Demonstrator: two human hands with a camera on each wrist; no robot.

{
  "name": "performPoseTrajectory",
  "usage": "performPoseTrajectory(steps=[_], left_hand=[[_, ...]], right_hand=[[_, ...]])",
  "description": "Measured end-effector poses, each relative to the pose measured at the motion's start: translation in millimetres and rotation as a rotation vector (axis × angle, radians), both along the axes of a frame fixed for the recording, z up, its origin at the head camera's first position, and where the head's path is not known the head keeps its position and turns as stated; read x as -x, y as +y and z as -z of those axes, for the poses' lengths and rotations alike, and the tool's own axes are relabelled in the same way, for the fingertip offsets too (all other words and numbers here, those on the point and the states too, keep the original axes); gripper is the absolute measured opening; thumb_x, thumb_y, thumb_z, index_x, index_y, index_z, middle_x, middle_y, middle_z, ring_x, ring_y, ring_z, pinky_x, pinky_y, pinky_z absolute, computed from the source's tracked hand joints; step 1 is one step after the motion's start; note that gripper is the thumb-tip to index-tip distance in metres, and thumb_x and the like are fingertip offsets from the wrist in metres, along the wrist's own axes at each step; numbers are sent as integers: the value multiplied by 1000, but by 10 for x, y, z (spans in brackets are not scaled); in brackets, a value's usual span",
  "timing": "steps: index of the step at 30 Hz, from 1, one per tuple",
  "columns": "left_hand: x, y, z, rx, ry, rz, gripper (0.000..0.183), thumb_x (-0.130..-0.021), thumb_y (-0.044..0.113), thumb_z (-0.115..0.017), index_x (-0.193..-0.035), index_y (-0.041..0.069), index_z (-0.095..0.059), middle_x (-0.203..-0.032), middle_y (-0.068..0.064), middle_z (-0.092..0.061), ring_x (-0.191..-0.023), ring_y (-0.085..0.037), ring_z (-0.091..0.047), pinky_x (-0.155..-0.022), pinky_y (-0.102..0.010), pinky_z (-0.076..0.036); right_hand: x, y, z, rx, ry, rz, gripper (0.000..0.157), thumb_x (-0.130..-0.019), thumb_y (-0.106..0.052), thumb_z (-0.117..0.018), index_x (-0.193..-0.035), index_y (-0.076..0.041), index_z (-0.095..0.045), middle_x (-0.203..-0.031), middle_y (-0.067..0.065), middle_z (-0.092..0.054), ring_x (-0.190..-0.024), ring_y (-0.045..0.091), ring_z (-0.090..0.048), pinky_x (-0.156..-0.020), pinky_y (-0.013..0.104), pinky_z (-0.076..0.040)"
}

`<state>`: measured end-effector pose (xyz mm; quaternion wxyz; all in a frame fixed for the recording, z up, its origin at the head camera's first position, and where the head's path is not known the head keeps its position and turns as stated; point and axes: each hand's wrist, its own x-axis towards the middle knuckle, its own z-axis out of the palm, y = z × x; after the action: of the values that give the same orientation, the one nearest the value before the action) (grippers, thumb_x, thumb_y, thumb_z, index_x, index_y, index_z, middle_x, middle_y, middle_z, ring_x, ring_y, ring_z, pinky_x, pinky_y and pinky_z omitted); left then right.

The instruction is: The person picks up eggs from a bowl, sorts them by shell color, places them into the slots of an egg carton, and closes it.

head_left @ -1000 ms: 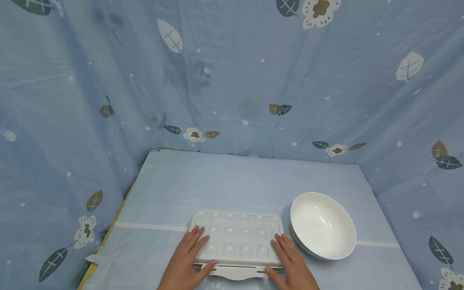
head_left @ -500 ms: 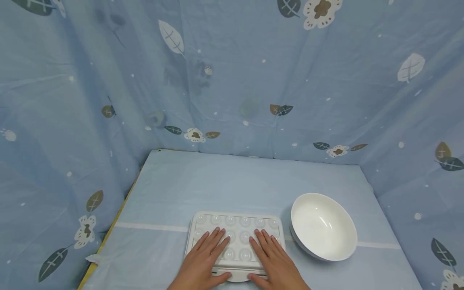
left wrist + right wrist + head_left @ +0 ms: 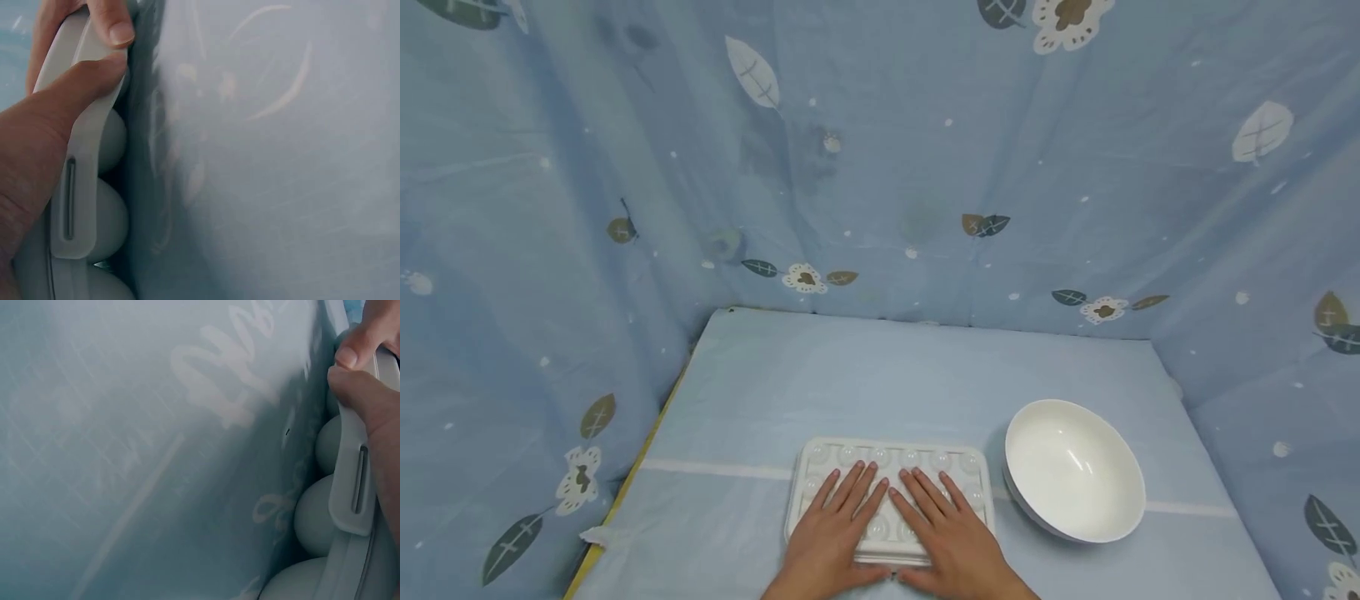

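A white plastic egg box (image 3: 889, 550) with rows of clear domes on its lid lies at the front of the table in the head view. Flat on the lid's left half rests my left hand (image 3: 831, 537), fingers straight and spread. My right hand (image 3: 958, 542) lies the same way on the right half. Both thumbs meet at the middle of the front, pressing the slotted latch flap (image 3: 81, 144) in the left wrist view. Round bulges (image 3: 314, 515) line the box's underside in the right wrist view. My hands cover much of the lid.
A large white bowl (image 3: 1075, 471) stands just right of the egg box. The table (image 3: 880, 367) has a pale blue cover with a white stripe. Blue patterned curtains (image 3: 880, 167) enclose its back and sides.
My hands have slid inward from the lid's sides until the thumbs meet at the front middle. The latch flap, earlier sticking out in front, is now pressed down.
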<state>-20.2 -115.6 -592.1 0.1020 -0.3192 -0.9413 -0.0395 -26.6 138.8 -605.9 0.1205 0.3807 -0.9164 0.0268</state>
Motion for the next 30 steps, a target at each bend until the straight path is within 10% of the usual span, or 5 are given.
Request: performPoseTrajectory(steps=[11,21,30], left_hand=[[-16,-15,78,65,78,-12,114,-79,93,-46,-164,19,-30,-170,-7,-27,-155,-25,-28,-127,-43,-9],[-13,10,60,81,87,-38,125,-68,85,-72,-163,16,-30,-170,-8,-27,-155,-26,-28,-126,-45,-18],[-1,27,83,32,112,-41,120,-72,93,-58,-162,17,-33,-169,-7,-30,-154,-25,-32,-127,-43,-16]], right_hand=[[-35,-23,41,-40,13,10,96,-95,-81,-36,-166,-18,-20,-172,9,-20,-158,27,-21,-125,50,-13],[-3,-23,17,-42,59,-5,93,-97,-75,-45,-165,-15,-26,-171,11,-24,-157,29,-24,-121,53,-27],[-13,-13,35,-28,30,16,94,-96,-80,-38,-165,-19,-25,-171,7,-24,-157,27,-24,-123,49,-20]])
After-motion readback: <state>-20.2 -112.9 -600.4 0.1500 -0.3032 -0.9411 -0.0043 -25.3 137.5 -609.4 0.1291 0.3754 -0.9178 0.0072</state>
